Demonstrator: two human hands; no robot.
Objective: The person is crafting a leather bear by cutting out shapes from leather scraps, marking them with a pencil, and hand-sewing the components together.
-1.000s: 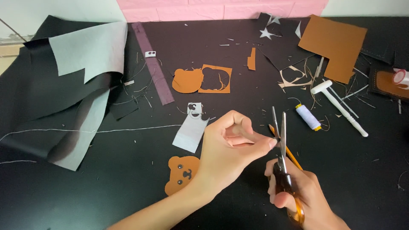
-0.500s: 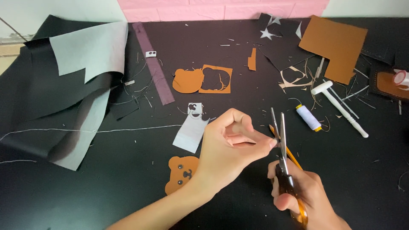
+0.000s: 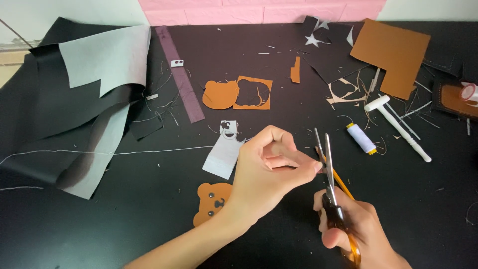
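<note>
My right hand (image 3: 351,231) grips orange-handled scissors (image 3: 331,189), blades slightly apart and pointing away from me. My left hand (image 3: 266,172) pinches something very small between thumb and fingertips right at the blades; the piece itself is too small to make out. Below my left wrist lies a brown leather bear head with eyes and nose (image 3: 211,201). A pale grey paper piece with cut-outs (image 3: 223,152) lies just left of my left hand.
A brown bear-shaped cutout (image 3: 219,94) and its leftover square (image 3: 254,93) lie further back. A white thread spool (image 3: 362,138) and a white mallet (image 3: 396,125) sit to the right. A brown leather sheet (image 3: 393,47) is at back right, black and grey sheets (image 3: 84,99) at left.
Hardly anything moved: my right hand with the scissors shifted slightly, and my left hand keeps its pinch at the blades.
</note>
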